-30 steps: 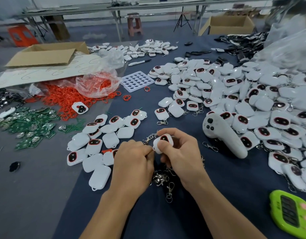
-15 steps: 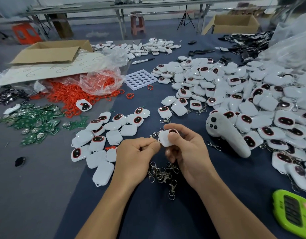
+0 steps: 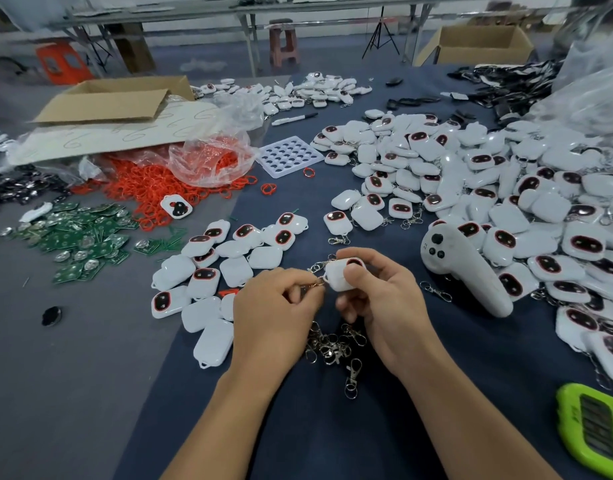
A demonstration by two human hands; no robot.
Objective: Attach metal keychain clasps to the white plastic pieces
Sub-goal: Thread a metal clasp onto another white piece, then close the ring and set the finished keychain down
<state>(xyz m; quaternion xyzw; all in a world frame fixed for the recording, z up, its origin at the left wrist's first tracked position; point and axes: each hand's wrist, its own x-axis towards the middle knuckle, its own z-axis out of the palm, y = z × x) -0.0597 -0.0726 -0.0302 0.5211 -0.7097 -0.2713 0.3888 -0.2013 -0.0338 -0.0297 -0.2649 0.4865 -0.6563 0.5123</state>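
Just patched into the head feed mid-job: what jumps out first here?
A sprawling heap of white plastic pieces covers the right side, and bright red rings spill from a clear bag at the left. At centre, the right hand grips one white piece while the left hand pinches a metal clasp at its edge.
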